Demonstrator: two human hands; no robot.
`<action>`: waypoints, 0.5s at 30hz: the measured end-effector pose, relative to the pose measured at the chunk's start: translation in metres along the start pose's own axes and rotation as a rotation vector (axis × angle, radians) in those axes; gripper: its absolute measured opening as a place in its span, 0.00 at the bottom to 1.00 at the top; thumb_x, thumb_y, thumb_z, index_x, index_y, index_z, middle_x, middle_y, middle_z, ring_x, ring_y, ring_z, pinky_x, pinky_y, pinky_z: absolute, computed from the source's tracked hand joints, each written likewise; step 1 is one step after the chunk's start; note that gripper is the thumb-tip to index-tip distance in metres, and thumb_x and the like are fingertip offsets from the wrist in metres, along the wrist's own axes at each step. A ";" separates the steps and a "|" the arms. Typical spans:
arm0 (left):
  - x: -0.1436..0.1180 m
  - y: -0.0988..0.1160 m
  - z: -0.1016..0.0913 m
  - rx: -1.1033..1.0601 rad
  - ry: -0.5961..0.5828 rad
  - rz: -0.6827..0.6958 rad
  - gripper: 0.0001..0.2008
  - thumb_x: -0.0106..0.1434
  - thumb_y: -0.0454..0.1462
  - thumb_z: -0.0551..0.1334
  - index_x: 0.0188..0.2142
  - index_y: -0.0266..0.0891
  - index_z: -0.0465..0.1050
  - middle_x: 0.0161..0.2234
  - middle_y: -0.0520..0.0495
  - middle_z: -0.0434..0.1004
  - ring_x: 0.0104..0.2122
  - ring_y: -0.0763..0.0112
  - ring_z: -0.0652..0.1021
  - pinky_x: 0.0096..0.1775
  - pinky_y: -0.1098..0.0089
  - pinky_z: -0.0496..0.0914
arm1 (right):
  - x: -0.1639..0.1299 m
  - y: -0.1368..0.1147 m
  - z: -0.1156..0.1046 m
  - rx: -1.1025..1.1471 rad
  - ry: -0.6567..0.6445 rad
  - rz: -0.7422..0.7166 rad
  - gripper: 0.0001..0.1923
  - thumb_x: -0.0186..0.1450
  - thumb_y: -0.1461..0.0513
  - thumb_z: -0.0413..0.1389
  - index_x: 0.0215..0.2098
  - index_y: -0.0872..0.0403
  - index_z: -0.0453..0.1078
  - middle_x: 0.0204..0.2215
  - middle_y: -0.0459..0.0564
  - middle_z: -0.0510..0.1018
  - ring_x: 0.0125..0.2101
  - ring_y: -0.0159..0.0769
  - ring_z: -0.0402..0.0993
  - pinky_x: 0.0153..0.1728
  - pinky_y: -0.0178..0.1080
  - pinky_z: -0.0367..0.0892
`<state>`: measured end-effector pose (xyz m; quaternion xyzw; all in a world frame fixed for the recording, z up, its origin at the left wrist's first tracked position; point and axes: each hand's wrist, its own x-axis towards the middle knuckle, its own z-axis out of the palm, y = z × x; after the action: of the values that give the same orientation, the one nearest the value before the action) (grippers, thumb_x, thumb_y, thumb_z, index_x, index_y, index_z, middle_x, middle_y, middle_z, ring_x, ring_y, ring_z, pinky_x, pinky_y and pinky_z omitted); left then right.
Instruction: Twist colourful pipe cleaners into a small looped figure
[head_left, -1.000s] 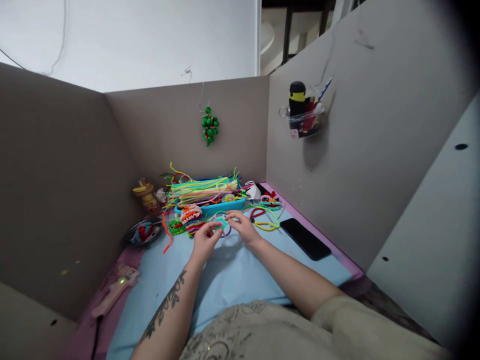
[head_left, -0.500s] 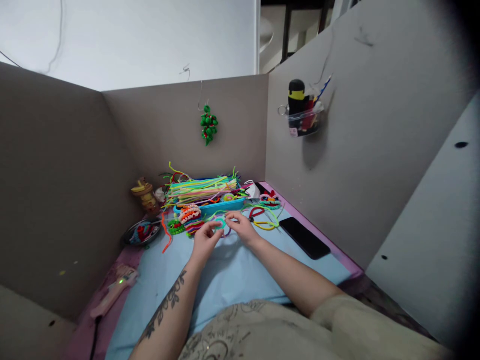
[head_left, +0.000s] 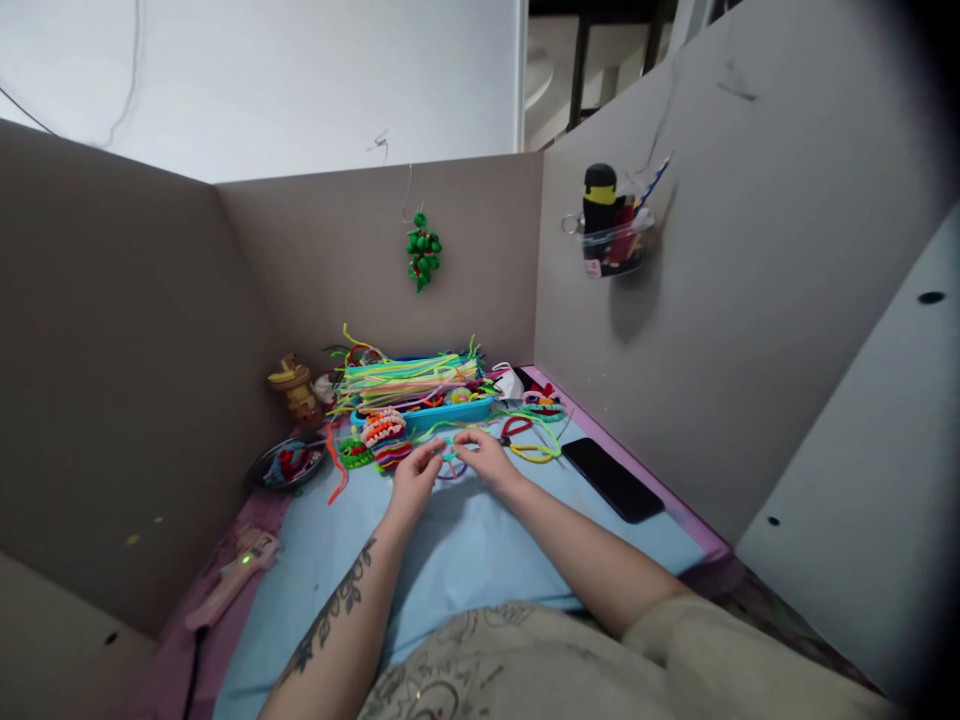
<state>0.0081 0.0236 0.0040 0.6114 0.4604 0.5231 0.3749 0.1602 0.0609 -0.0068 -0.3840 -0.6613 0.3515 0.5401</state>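
Note:
Between my hands is a small turquoise pipe cleaner piece (head_left: 449, 451), curled up and partly covered by my fingers. My left hand (head_left: 414, 482) pinches it from the left with thumb and fingertips. From the other side, my right hand (head_left: 487, 462) grips it with bent fingers. A thin purple loop (head_left: 454, 475) shows just beneath them; I cannot tell whether it is joined to the turquoise piece. Behind my hands, a blue tray (head_left: 457, 411) holds a heap of colourful pipe cleaners (head_left: 412, 380).
Finished-looking fuzzy pieces (head_left: 384, 428) lie left of my hands. Scissors with yellow and red handles (head_left: 534, 453) and a black phone (head_left: 611, 480) lie right. A dark bowl (head_left: 259, 472) and pink glue gun (head_left: 232, 585) sit left. Grey panels (head_left: 480, 250) enclose the blue-covered table (head_left: 480, 560).
My fingertips have come closer together, and less of the turquoise ring shows between them. The whole view has shifted slightly, while the things on the table stay in place.

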 end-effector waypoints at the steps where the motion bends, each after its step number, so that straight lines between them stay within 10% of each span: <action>1: 0.000 0.000 0.000 -0.001 0.007 -0.005 0.20 0.54 0.41 0.60 0.44 0.32 0.71 0.19 0.54 0.64 0.17 0.80 0.60 0.20 0.77 0.55 | -0.001 0.000 0.000 0.007 -0.007 0.007 0.09 0.54 0.57 0.56 0.29 0.55 0.69 0.30 0.48 0.72 0.36 0.35 0.68 0.34 0.35 0.64; 15: -0.002 0.004 0.000 0.000 0.004 0.040 0.23 0.54 0.42 0.60 0.48 0.34 0.68 0.17 0.56 0.62 0.17 0.79 0.60 0.20 0.76 0.56 | 0.003 0.006 -0.003 0.003 0.033 -0.053 0.07 0.55 0.59 0.56 0.28 0.54 0.71 0.31 0.49 0.73 0.38 0.36 0.67 0.44 0.41 0.61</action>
<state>0.0085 0.0209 0.0071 0.6194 0.4490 0.5317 0.3632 0.1633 0.0666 -0.0102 -0.3711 -0.6618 0.3318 0.5606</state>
